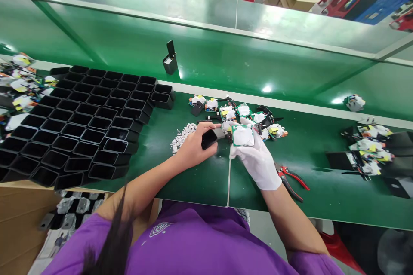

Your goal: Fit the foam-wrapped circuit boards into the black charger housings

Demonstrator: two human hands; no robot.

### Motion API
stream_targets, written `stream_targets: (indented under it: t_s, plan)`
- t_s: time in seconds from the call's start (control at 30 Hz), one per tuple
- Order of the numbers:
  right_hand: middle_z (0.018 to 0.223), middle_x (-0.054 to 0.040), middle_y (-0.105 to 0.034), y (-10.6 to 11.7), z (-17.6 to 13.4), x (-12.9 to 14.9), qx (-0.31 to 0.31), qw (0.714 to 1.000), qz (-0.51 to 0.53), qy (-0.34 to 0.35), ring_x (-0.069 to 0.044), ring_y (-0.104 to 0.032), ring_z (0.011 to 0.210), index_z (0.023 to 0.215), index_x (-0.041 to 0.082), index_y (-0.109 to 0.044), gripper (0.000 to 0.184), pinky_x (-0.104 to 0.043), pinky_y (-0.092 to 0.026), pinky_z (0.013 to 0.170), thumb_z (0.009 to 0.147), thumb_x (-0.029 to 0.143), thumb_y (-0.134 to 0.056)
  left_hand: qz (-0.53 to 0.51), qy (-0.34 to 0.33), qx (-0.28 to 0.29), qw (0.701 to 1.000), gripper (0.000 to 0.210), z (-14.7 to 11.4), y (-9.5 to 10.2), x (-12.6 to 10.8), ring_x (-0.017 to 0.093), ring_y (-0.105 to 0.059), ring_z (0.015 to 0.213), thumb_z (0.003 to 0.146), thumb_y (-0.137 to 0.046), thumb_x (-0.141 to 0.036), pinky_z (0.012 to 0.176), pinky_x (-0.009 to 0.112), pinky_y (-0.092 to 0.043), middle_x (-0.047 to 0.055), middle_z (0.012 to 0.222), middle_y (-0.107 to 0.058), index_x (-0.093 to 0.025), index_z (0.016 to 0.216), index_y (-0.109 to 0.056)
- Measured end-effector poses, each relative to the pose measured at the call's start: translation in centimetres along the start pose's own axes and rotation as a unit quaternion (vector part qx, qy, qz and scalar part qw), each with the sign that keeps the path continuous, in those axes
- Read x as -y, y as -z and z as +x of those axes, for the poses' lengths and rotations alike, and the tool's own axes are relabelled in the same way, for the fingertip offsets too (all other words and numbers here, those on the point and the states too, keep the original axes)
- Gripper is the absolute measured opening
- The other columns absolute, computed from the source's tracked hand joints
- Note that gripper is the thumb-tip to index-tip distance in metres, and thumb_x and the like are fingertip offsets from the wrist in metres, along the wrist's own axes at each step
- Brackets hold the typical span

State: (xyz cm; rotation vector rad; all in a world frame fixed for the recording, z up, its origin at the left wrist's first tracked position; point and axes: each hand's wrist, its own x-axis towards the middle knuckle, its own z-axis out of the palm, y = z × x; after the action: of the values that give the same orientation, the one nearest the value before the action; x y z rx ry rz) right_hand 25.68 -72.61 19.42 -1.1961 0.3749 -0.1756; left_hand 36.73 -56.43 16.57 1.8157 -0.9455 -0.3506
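Observation:
Bare, my left hand [195, 146] is closed around a small black plastic piece [209, 139] that has a greyish face on its right side. My right hand [254, 161], in a white glove, grips a green circuit board [243, 136] covered with white filler. The two hands are close together, and the black piece lies just left of the board. Dark wiring between them is too small to make out fully. Behind the hands lie several more circuit boards [228, 113] with white filler and yellow labels. White crumbs [183, 136] are scattered beside my left hand.
Rows of open black housings [84, 119] fill the left of the green table. Red-handled pliers [292, 180] lie right of my gloved hand. Further right are boards with black parts [371, 150]. A black box with a raised lid [170, 63] stands at the back.

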Motion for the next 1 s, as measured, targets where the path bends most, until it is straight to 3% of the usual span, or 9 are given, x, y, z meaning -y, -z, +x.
stream_targets:
  t_s: [0.1, 0.27, 0.33, 0.43, 0.53, 0.63, 0.83, 1.0]
  plan:
    - [0.086, 0.0004, -0.071, 0.2, -0.1, 0.2, 0.042, 0.998, 0.031, -0.017, -0.019, -0.072, 0.073, 0.125, 0.026, -0.054, 0.055, -0.038, -0.063, 0.075, 0.075, 0.031, -0.076, -0.044, 0.025, 0.026, 0.998, 0.050, 0.1, 0.6, 0.0, 0.021, -0.068, 0.104, 0.080, -0.054, -0.016, 0.090, 0.037, -0.056, 0.013, 0.134, -0.058, -0.022, 0.128, -0.041]
    - [0.084, -0.0015, -0.072, 0.4, -0.2, -0.6, 0.015, 1.000, -0.005, -0.003, -0.022, -0.073, 0.068, 0.106, 0.022, -0.063, 0.045, -0.043, -0.065, 0.075, 0.072, 0.044, -0.083, -0.134, 0.031, 0.097, 0.986, 0.063, 0.2, 1.1, 0.2, 0.020, -0.070, 0.101, 0.077, -0.058, -0.014, 0.082, 0.033, -0.061, 0.014, 0.142, -0.049, -0.026, 0.135, -0.038]
    - [0.087, -0.0040, -0.073, 0.5, -0.3, -1.3, -0.008, 0.998, -0.056, 0.020, -0.026, -0.073, 0.074, 0.098, 0.022, -0.066, 0.045, -0.048, -0.064, 0.078, 0.065, 0.044, -0.088, -0.096, 0.008, 0.092, 0.991, 0.060, 0.2, 1.1, 0.2, 0.025, -0.064, 0.118, 0.080, -0.061, -0.018, 0.082, 0.033, -0.062, 0.015, 0.146, -0.046, -0.025, 0.136, -0.041]
    - [0.106, -0.0082, -0.073, 0.7, -0.5, -2.0, -0.046, 0.983, -0.143, 0.104, -0.033, -0.070, 0.100, 0.097, 0.023, -0.069, 0.050, -0.056, -0.057, 0.095, 0.057, 0.042, -0.093, 0.005, -0.022, 0.058, 0.998, 0.059, 0.2, 0.8, -0.1, 0.030, -0.052, 0.134, 0.079, -0.070, -0.025, 0.085, 0.034, -0.060, 0.015, 0.144, -0.051, -0.023, 0.133, -0.048]
    - [0.115, -0.0101, -0.071, 0.8, -0.8, -2.2, -0.030, 0.967, -0.200, 0.157, -0.034, -0.066, 0.110, 0.101, 0.024, -0.070, 0.052, -0.057, -0.049, 0.105, 0.058, 0.044, -0.093, 0.067, -0.041, 0.032, 0.996, 0.058, 0.2, 0.7, -0.3, 0.027, -0.060, 0.121, 0.075, -0.075, -0.025, 0.088, 0.036, -0.058, 0.011, 0.130, -0.063, -0.022, 0.128, -0.052]
    - [0.115, -0.0097, -0.071, 0.7, -0.9, -2.0, -0.006, 0.949, -0.243, 0.199, -0.031, -0.066, 0.108, 0.110, 0.025, -0.069, 0.056, -0.054, -0.051, 0.102, 0.062, 0.042, -0.092, 0.087, -0.056, 0.042, 0.994, 0.060, 0.1, 0.7, -0.3, 0.026, -0.065, 0.112, 0.070, -0.078, -0.021, 0.087, 0.036, -0.058, 0.009, 0.123, -0.067, -0.023, 0.124, -0.054]
    - [0.111, -0.0072, -0.071, 0.5, -0.7, -1.8, 0.005, 0.887, -0.336, 0.316, -0.028, -0.064, 0.107, 0.115, 0.027, -0.066, 0.054, -0.049, -0.054, 0.096, 0.068, 0.038, -0.090, 0.092, -0.094, 0.062, 0.989, 0.062, -0.2, 0.3, -0.2, 0.025, -0.066, 0.107, 0.066, -0.080, -0.018, 0.087, 0.035, -0.057, 0.009, 0.119, -0.068, -0.021, 0.122, -0.054]
    - [0.110, -0.0085, -0.069, 0.2, -0.7, -1.8, -0.018, 0.868, -0.376, 0.323, -0.029, -0.066, 0.103, 0.115, 0.025, -0.064, 0.053, -0.048, -0.055, 0.092, 0.072, 0.048, -0.085, 0.104, -0.097, 0.064, 0.988, 0.062, -0.3, 0.1, -0.1, 0.025, -0.067, 0.105, 0.065, -0.079, -0.016, 0.083, 0.032, -0.056, 0.007, 0.118, -0.068, -0.023, 0.120, -0.053]
